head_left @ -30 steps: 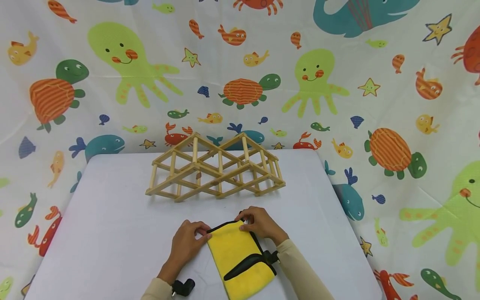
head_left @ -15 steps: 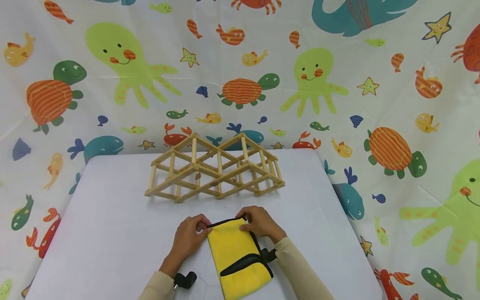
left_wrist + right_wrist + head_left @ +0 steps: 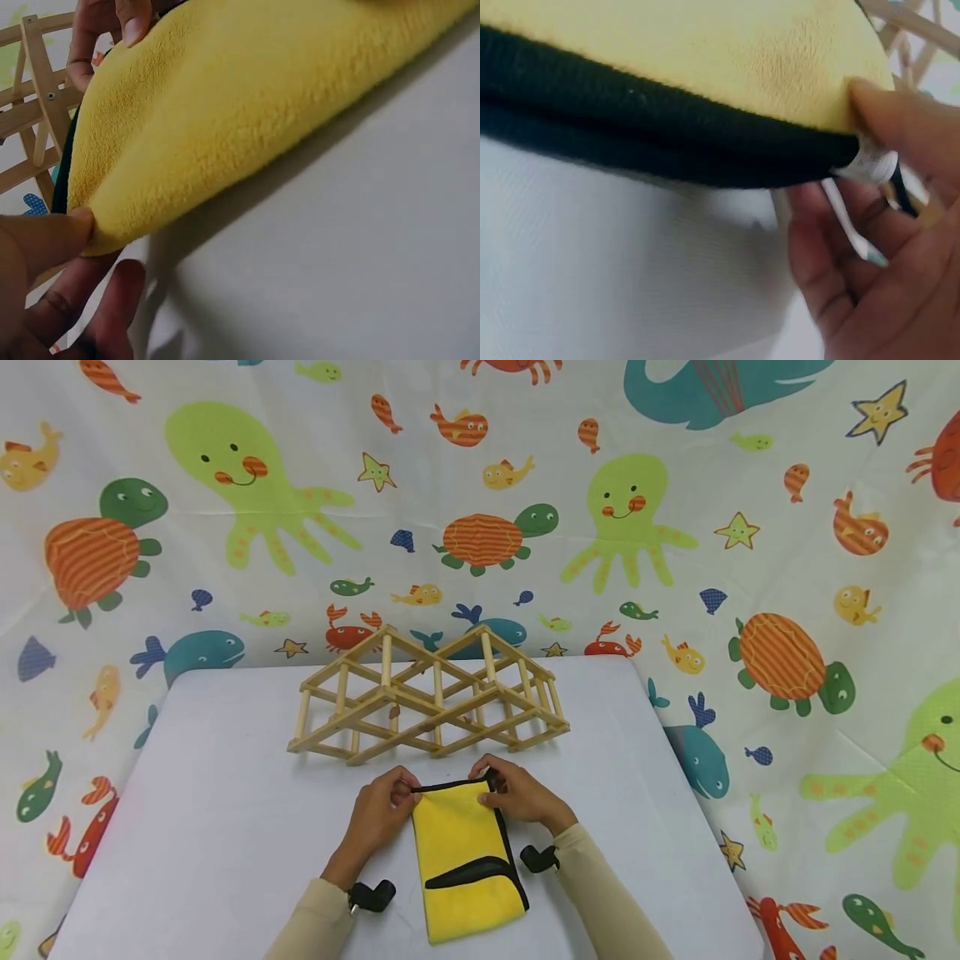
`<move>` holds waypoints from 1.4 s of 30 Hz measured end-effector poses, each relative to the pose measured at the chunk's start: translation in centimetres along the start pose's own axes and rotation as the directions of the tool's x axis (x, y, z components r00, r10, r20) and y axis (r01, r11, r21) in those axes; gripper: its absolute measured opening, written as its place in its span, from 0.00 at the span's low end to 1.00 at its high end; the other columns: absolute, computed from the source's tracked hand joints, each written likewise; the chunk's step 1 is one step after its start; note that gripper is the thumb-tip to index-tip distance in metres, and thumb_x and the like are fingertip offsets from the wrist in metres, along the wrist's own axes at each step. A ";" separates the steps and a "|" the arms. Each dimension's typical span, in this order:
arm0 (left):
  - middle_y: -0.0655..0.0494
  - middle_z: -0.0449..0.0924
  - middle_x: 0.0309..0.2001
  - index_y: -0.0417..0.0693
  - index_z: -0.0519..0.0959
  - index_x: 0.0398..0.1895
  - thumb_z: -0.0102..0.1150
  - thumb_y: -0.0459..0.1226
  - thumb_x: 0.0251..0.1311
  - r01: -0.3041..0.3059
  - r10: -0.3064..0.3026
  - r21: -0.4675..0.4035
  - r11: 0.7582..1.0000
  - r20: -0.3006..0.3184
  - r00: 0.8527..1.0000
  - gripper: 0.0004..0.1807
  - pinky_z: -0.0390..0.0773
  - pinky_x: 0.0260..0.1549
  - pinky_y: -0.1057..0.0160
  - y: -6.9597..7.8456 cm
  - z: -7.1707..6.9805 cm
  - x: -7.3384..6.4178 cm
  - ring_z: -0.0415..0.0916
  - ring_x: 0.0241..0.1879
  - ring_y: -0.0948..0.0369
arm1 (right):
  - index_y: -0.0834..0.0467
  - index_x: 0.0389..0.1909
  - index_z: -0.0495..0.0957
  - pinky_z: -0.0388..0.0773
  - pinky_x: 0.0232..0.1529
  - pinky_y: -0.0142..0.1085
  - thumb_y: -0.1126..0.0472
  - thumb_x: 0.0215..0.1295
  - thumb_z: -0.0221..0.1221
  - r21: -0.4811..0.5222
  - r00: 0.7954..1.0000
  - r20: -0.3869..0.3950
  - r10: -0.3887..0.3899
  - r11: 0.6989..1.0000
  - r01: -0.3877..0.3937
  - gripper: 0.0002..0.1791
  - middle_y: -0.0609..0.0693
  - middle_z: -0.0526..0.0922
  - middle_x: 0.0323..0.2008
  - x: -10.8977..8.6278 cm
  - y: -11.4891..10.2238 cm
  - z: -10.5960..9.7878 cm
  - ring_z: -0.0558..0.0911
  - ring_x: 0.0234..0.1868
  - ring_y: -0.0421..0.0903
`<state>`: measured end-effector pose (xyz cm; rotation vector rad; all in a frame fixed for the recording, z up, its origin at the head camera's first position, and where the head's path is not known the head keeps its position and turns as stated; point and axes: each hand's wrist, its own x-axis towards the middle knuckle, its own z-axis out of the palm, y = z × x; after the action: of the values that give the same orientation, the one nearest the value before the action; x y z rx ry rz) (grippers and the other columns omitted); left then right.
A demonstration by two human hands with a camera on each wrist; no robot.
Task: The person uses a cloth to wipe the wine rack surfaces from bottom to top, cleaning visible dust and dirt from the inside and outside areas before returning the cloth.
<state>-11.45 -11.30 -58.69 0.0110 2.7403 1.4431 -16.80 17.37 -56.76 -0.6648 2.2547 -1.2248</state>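
Note:
A folded yellow microfiber cloth [image 3: 453, 827] with black edging lies before me in the head view, a dark fold curving across its near part. My left hand [image 3: 378, 810] pinches its far left corner between thumb and fingers. At the far right corner, my right hand [image 3: 521, 789] grips the black-edged end. In the left wrist view the plush cloth [image 3: 247, 97] slopes up from the white surface, the thumb on top of its corner. The right wrist view shows layered black edging [image 3: 667, 124] and a small white tag [image 3: 870, 163] by the thumb.
A wooden lattice rack [image 3: 385, 695] of slats and dowels stands just beyond the cloth on the white-covered table [image 3: 225, 827]. Behind it hangs a curtain [image 3: 300, 435] printed with sea animals. A small black camera [image 3: 372, 896] sits on the left wrist.
Both hands have drawn the cloth away from the body, toward the rack. It now lies straighter, and its near edge has come into view. The rack has stayed put.

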 end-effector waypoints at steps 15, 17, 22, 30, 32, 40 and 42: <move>0.48 0.90 0.44 0.47 0.86 0.45 0.70 0.29 0.65 0.108 -0.125 -0.390 0.914 -0.017 0.992 0.08 0.85 0.38 0.69 0.8 -0.7 0.4 0.86 0.37 0.61 | 0.52 0.45 0.92 0.81 0.44 0.33 0.64 0.74 0.65 0.142 0.980 -0.194 -0.031 0.988 0.059 0.08 0.49 0.92 0.47 -0.1 0.4 0.3 0.85 0.43 0.41; 0.51 0.91 0.44 0.49 0.88 0.43 0.71 0.29 0.64 0.087 -0.104 -0.358 0.930 -0.029 0.994 0.08 0.85 0.40 0.70 1.0 -1.0 0.1 0.87 0.41 0.61 | 0.50 0.44 0.92 0.82 0.47 0.34 0.65 0.72 0.66 0.094 0.970 -0.242 -0.038 0.994 0.063 0.08 0.46 0.92 0.45 -0.5 0.3 0.5 0.85 0.44 0.41; 0.63 0.90 0.44 0.60 0.89 0.39 0.74 0.32 0.63 0.076 -0.082 -0.215 0.974 -0.018 0.996 0.10 0.84 0.41 0.69 1.6 -1.5 -1.9 0.86 0.46 0.63 | 0.52 0.38 0.91 0.83 0.55 0.38 0.66 0.70 0.68 0.053 0.957 -0.280 -0.079 0.994 0.098 0.06 0.45 0.90 0.45 -2.4 -0.1 1.0 0.85 0.50 0.42; 0.70 0.91 0.42 0.67 0.89 0.31 0.78 0.29 0.57 0.064 -0.063 -0.182 0.981 0.013 0.998 0.17 0.82 0.37 0.68 2.2 -1.3 -6.3 0.82 0.46 0.62 | 0.58 0.34 0.89 0.78 0.64 0.40 0.65 0.72 0.67 0.157 0.968 -0.221 -0.122 0.975 0.159 0.06 0.48 0.91 0.48 -6.2 0.1 2.2 0.85 0.55 0.45; 0.72 0.90 0.41 0.69 0.89 0.29 0.79 0.29 0.55 0.071 -0.069 -0.185 0.980 0.017 0.997 0.18 0.82 0.36 0.68 2.2 -1.0 -7.3 0.81 0.44 0.64 | 0.57 0.33 0.89 0.76 0.66 0.40 0.64 0.72 0.67 0.183 0.971 -0.211 -0.114 0.971 0.154 0.06 0.48 0.91 0.48 -7.0 0.3 2.6 0.85 0.56 0.46; 0.72 0.90 0.41 0.67 0.86 0.28 0.80 0.30 0.53 0.088 -0.065 -0.191 0.978 0.123 0.990 0.17 0.79 0.32 0.69 1.3 -0.1 -9.9 0.78 0.40 0.63 | 0.61 0.30 0.84 0.71 0.73 0.39 0.69 0.72 0.63 0.278 0.989 -0.104 -0.108 0.951 0.133 0.09 0.53 0.91 0.51 -9.1 1.3 3.8 0.85 0.58 0.49; 0.72 0.90 0.41 0.66 0.86 0.31 0.81 0.33 0.53 0.044 -0.013 -0.173 0.984 0.176 0.984 0.15 0.77 0.31 0.69 0.9 -0.2 -10.2 0.77 0.39 0.62 | 0.63 0.32 0.80 0.74 0.71 0.40 0.74 0.71 0.60 0.293 0.987 -0.090 -0.135 0.943 0.156 0.06 0.57 0.90 0.52 -9.3 1.4 3.8 0.86 0.58 0.52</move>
<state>-1.31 -11.27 -57.48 0.0869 2.4577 1.5902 -7.57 21.47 -58.12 -0.6891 2.0398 -1.6436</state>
